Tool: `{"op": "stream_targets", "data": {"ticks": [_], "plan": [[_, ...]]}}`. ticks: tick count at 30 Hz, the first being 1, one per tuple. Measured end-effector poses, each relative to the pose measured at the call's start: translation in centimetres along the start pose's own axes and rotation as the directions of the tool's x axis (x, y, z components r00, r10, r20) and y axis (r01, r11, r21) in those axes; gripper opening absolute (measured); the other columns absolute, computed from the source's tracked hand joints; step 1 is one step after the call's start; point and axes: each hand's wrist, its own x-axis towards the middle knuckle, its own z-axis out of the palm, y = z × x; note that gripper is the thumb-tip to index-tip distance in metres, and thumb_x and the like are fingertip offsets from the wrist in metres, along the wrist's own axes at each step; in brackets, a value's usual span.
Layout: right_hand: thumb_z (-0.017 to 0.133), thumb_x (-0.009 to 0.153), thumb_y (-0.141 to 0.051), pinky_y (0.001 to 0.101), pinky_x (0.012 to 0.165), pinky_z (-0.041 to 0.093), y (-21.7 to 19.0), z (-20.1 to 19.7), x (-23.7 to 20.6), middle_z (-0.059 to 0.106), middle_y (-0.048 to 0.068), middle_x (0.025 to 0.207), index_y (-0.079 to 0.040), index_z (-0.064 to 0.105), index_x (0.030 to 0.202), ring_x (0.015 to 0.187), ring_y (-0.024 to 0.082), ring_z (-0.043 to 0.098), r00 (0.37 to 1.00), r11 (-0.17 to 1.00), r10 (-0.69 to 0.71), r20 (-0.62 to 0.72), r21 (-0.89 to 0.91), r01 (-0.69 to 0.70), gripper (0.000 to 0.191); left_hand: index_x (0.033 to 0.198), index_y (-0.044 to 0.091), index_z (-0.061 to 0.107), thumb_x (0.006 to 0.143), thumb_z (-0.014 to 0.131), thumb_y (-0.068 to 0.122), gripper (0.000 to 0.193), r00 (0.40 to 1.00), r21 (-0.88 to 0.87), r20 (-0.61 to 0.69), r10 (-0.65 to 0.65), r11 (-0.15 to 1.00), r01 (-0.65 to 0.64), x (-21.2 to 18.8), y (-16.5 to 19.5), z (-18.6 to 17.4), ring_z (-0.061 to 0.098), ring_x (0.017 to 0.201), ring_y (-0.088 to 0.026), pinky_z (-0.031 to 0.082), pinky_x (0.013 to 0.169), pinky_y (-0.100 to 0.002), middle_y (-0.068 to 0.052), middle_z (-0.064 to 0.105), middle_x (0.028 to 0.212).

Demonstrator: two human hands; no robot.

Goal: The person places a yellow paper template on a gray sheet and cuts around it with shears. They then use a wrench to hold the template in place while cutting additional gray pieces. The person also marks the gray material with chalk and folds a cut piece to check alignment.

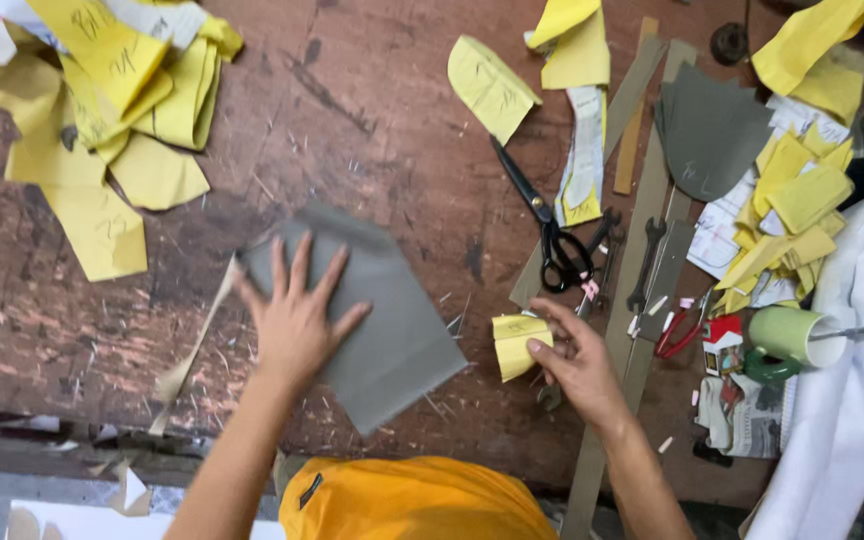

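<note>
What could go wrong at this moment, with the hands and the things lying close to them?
1. The left hand only presses flat on the grey piece; it may slide on the worn table.
2. The black scissors lie close above the right hand; a careless reach could meet the blades.
3. The small yellow slip in the right hand may get mixed up with the yellow pieces scattered around.

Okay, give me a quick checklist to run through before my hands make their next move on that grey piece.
1. Left hand flat on the grey fabric piece: ok.
2. Fabric lying flat on the wooden table: ok.
3. Right hand gripping the small yellow paper tag: ok.
4. Black scissors within reach, closed: ok.
5. Green mug away from the fabric: ok.
6. Tag matches this piece: cannot tell.
</note>
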Motion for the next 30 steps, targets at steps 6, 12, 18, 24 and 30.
{"op": "stream_targets", "data": {"ticks": [6, 12, 18, 24, 30], "plan": [[0.069, 0.09, -0.003, 0.0204, 0.053, 0.046, -2.1, 2.6, -0.9, 0.047, -0.003, 0.094, -0.011, 0.042, 0.155, 0.068, 0.003, 0.048, 0.968, 0.993, -0.058, 0.243, -0.086, 0.081, 0.071, 0.151, 0.036, 0.043, 0.076, 0.054, 0.081, 0.089, 0.835, 0.024, 0.145, 0.531, 0.842, -0.539, 11.9, -0.5, -0.4, 0.015, 0.153, -0.035, -0.001, 0.111, -0.079, -0.006, 0.028, 0.165], [0.062, 0.1, -0.002, 0.0204, 0.058, 0.048, -5.3, 7.6, 0.4, 0.041, -0.003, 0.095, -0.011, 0.04, 0.159, 0.075, 0.004, 0.047, 0.904, 0.974, -0.19, 0.383, 0.191, 0.123, 0.064, 0.16, 0.028, 0.052, 0.105, 0.063, 0.038, 0.057, 0.975, -0.065, -0.008, 0.224, 0.972, -0.224, 7.2, 0.1, -1.3, 0.027, 0.165, -0.031, 0.009, 0.131, -0.071, -0.005, 0.039, 0.169], [0.068, 0.094, -0.008, 0.0314, 0.066, 0.051, -6.1, 12.9, 4.9, 0.06, 0.007, 0.088, -0.016, 0.04, 0.155, 0.073, 0.015, 0.056, 0.795, 0.943, -0.079, 0.601, -0.214, 0.256, 0.068, 0.132, 0.02, 0.066, 0.081, 0.075, 0.024, 0.052, 0.996, -0.157, -0.085, 0.021, 0.987, -0.035, -6.9, -2.3, -2.0, 0.033, 0.147, -0.038, 0.009, 0.115, -0.074, -0.014, 0.048, 0.153], [0.074, 0.091, -0.016, 0.0488, 0.087, 0.053, -2.7, 16.0, 7.4, 0.069, 0.018, 0.121, -0.013, 0.053, 0.139, 0.108, 0.043, 0.066, 0.755, 0.54, -0.311, 0.577, -0.547, 0.64, 0.053, 0.134, 0.022, 0.067, 0.093, 0.068, 0.011, 0.042, 0.989, -0.316, -0.146, -0.038, 0.949, -0.01, -9.7, -2.8, -1.9, 0.042, 0.153, -0.032, 0.019, 0.13, -0.064, -0.01, 0.054, 0.149], [0.074, 0.087, -0.018, 0.0456, 0.086, 0.055, -1.8, 16.2, 7.0, 0.067, 0.014, 0.117, -0.014, 0.055, 0.137, 0.101, 0.038, 0.069, 0.729, 0.538, -0.361, 0.582, -0.508, 0.672, 0.053, 0.127, 0.027, 0.072, 0.094, 0.066, 0.035, 0.034, 0.992, -0.263, -0.012, 0.126, 0.957, -0.124, -7.5, -1.4, -1.4, 0.028, 0.149, -0.039, 0.008, 0.118, -0.07, -0.016, 0.047, 0.149]]}}
